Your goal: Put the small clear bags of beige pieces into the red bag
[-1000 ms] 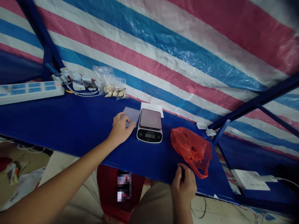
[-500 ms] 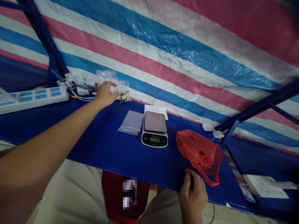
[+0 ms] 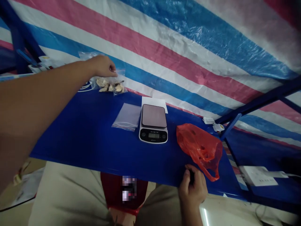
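At the back left of the table, my left hand (image 3: 104,66) has its fingers closed at the upper edge of a clear zip bag (image 3: 110,85) of pale dried slices. The bag still rests against the table's back edge. My right hand (image 3: 193,185) lies at the table's front edge, fingers loosely curled, with nothing seen in them. Close by it is a crumpled red plastic bag (image 3: 199,147). A white kitchen scale (image 3: 154,121) with a bare platform stands mid-table, its display lit. Flat clear zip bags (image 3: 127,116) lie left of the scale.
White paper (image 3: 162,102) sits partly under the scale. Small white packets (image 3: 213,124) lie at the back right. A striped tarp (image 3: 145,53) hangs behind the blue table (image 3: 94,131). Blue metal frame bars (image 3: 256,103) rise at both sides. White cables (image 3: 86,87) lie at the back left.
My left hand has moved from over the dried slices up to the bag's top edge, uncovering more slices. The view has shifted slightly; my right hand keeps its place.
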### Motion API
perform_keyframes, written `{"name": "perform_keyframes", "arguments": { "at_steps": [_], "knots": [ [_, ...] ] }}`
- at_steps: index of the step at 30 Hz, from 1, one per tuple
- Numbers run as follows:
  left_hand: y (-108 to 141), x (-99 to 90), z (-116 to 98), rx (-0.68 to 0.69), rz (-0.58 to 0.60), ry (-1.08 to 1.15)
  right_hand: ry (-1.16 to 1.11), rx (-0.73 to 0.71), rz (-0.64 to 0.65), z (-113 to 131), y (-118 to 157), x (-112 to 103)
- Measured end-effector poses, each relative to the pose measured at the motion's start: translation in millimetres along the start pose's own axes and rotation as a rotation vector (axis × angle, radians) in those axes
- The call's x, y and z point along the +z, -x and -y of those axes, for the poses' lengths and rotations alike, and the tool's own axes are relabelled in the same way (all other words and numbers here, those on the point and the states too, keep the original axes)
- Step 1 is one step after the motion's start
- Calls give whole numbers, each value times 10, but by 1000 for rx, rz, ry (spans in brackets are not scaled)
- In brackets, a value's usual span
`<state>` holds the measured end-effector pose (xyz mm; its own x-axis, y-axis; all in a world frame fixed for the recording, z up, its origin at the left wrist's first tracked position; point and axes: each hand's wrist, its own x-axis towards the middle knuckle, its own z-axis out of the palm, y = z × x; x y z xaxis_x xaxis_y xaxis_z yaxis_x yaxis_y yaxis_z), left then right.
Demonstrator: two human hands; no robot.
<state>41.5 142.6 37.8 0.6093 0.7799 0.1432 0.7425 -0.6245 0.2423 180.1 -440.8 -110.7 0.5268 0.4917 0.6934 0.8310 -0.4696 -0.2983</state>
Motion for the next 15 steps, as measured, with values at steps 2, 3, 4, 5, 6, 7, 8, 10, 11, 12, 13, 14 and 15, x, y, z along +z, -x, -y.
{"name": "perform_keyframes", "arguments": {
  "at_steps": [2,3,4,5,6,7,8,10,11,12,13,14,15],
  "knots": [
    [78,-54,-80,58,-15,11,-4,-8,-4,7,-12,-2],
    [136,-104,-140,86,-28,19,-6,-9,-1,9,-16,-3],
    [202,-167,-210,114,-39,28,-9,-9,1,9,-19,-4],
    [274,-243,-288,142,-49,36,-13,-6,1,7,-18,-3],
    [349,-331,-372,169,-61,42,-19,0,1,2,-16,-3],
    [426,-429,-462,193,-75,45,-25,9,-1,-6,-12,-2],
    [506,-536,-561,217,-84,48,-34,21,-4,-17,-5,-2],
    [677,-761,-790,285,-101,63,-68,63,4,-36,8,-9],
    [773,-869,-924,337,-101,76,-103,99,21,-37,12,-19],
    [877,-966,-1072,389,-103,91,-160,149,45,-26,9,-35],
    [991,-1044,-1235,447,-95,114,-247,218,72,4,-2,-57],
    [1113,-1097,-1409,501,-82,157,-374,308,99,54,-25,-84],
    [1242,-1120,-1593,568,-51,210,-543,415,117,127,-63,-117]
  ]
}}
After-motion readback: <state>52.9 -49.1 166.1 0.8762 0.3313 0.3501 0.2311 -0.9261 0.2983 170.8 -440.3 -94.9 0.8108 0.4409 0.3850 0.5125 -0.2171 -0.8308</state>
